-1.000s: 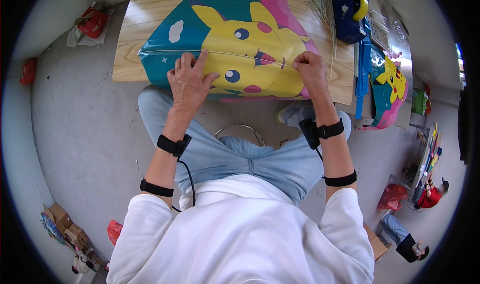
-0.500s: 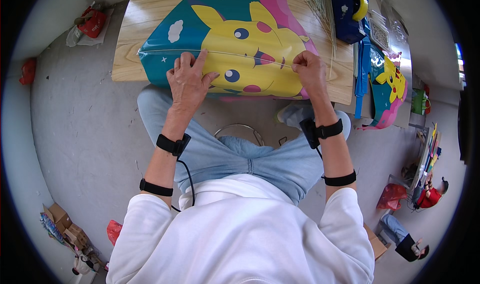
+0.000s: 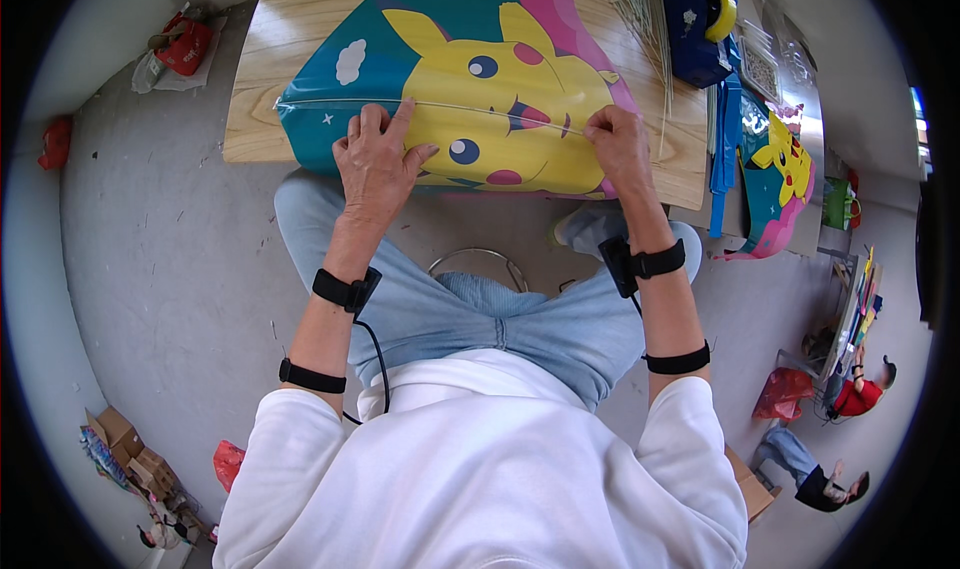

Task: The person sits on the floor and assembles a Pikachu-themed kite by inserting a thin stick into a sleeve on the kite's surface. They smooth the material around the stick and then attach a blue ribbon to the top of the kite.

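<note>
A glossy printed sheet (image 3: 450,69), teal and pink with a big yellow cartoon face, lies on the wooden table and reaches over its near edge. Across it, from the teal left corner toward the right, runs a thin pale rod (image 3: 460,107). My left hand (image 3: 375,159) rests palm down on the sheet, fingers spread, the index fingertip touching the rod near its middle. At the rod's right end, my right hand (image 3: 622,147) pinches it between thumb and finger; the very tip is hidden by the fingers.
A bundle of thin rods (image 3: 640,19) lies at the table's far right, beside a blue tape dispenser (image 3: 692,39) with yellow tape. Blue strips (image 3: 726,149) and another printed sheet (image 3: 778,189) hang at the right. Other people sit and work farther right. A red bag (image 3: 185,49) stands far left.
Both hands stay almost in place on the rod and sheet. At the far right, a seated person's arms have shifted.
</note>
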`<act>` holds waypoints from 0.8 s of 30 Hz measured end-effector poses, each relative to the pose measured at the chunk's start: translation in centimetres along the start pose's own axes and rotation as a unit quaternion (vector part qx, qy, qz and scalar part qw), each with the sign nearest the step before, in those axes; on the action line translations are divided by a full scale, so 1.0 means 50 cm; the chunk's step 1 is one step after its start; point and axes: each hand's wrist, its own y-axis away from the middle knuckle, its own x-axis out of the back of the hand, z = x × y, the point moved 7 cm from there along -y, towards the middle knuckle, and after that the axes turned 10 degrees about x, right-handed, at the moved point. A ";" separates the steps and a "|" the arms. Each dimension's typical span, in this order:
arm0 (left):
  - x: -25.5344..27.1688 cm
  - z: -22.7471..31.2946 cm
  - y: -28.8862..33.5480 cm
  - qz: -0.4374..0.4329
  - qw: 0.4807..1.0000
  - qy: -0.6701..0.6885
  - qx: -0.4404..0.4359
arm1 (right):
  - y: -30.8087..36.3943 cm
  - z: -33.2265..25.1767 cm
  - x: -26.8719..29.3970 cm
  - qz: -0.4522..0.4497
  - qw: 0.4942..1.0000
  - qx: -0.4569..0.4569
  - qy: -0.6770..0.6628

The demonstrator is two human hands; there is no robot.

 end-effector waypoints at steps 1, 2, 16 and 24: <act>0.001 0.000 0.000 0.000 1.000 0.001 0.000 | -0.002 0.007 -0.002 0.002 1.000 0.003 -0.015; 0.001 0.001 0.000 0.001 1.000 0.002 -0.001 | -0.002 0.006 -0.001 0.004 1.000 0.005 -0.029; 0.001 0.001 -0.001 0.004 1.000 0.002 -0.001 | -0.004 0.020 -0.005 -0.004 0.988 -0.021 -0.152; -0.001 0.000 0.000 0.008 1.000 -0.002 -0.003 | 0.010 -0.004 -0.006 0.070 0.996 0.021 -0.043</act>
